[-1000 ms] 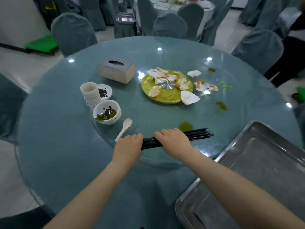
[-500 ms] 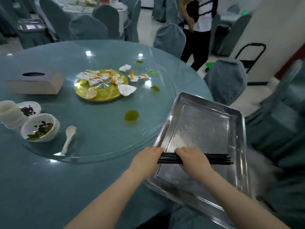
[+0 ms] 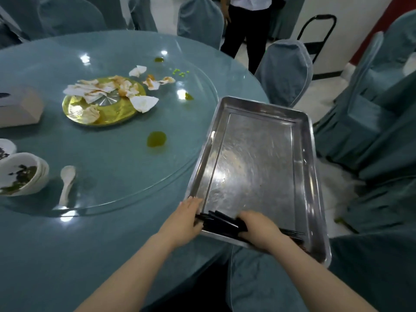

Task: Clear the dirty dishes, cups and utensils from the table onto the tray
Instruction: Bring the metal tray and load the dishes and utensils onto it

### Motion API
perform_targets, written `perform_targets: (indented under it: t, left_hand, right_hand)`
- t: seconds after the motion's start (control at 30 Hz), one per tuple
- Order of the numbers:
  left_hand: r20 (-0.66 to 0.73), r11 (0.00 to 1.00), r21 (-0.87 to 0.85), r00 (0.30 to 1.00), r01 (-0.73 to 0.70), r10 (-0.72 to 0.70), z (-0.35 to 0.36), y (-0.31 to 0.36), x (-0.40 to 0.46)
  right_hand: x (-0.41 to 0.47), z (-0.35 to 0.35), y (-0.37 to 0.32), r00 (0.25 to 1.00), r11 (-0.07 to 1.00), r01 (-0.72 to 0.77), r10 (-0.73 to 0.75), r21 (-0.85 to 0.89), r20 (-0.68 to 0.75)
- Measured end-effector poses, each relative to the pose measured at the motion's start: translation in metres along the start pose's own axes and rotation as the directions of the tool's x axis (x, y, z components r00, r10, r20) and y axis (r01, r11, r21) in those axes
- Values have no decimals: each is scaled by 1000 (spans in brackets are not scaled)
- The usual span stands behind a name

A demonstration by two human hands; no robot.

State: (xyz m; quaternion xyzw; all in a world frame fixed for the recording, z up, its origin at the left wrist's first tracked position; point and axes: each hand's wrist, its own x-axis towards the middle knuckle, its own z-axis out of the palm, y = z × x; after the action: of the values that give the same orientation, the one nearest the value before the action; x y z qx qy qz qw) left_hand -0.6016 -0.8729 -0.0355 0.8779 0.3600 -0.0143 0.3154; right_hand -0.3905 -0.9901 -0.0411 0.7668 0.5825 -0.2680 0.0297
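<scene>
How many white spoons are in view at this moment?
1. The white spoon lies on the glass turntable, just right of the stacked white bowls at the left edge. More could lie beyond the left edge of the frame.

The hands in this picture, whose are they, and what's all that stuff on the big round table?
There is no machine here. A person wears a camera on their head, so you look down on their own two arms. The left hand and the right hand both hold a bundle of black chopsticks low at the near end of a shiny metal tray. On the blue table lie a white spoon, a dirty bowl, a gold plate with crumpled napkins, a tissue box and green spills.
</scene>
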Motion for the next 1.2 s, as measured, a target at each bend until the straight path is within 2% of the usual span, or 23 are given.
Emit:
perform_targets:
  t: [0.17, 0.27, 0.37, 0.47, 0.6, 0.73, 0.87, 1.03, 1.13, 1.2]
  left_hand:
    - [44, 995, -82, 998, 52, -48, -2, -7, -1]
    - [44, 988, -136, 997, 69, -64, -5, -8, -2]
    - [56, 962, -260, 996, 87, -75, -15, -13, -6]
    - [-21, 934, -336, 990, 124, -139, -26, -27, -14]
    - [-153, 874, -449, 948, 184, -279, -40, -53, -34]
    - [-236, 779, -581, 867, 237, -439, -58, -82, -58]
    - [-281, 688, -679, 774, 257, -567, -67, -108, -81]
    - [-296, 581, -765, 650, 278, -700, -65, -128, -102]
    - [-303, 557, -778, 604, 290, -737, -62, -136, -111]
    - [-300, 535, -789, 572, 300, -764, -61, -143, -118]
  right_hand:
    - [1, -4, -4, 1000, 991, -15, 17, 136, -9]
    - [2, -12, -6, 999, 991, -22, 26, 135, -29]
    - [5, -20, -11, 997, 992, -12, 22, 126, -78]
    - [13, -30, -24, 993, 993, 25, -12, 112, -114]
    - [31, -47, -54, 986, 987, 69, -46, 144, -158]
    - [55, -54, -96, 972, 979, 157, -130, 127, -198]
    - [83, -49, -141, 969, 973, 204, -186, 106, -160]
    - [120, -19, -232, 926, 927, 374, -375, 38, 39]
    - [137, -2, -275, 869, 867, 489, -476, -94, 133]
    - [148, 5, -287, 853, 839, 516, -485, -174, 191]
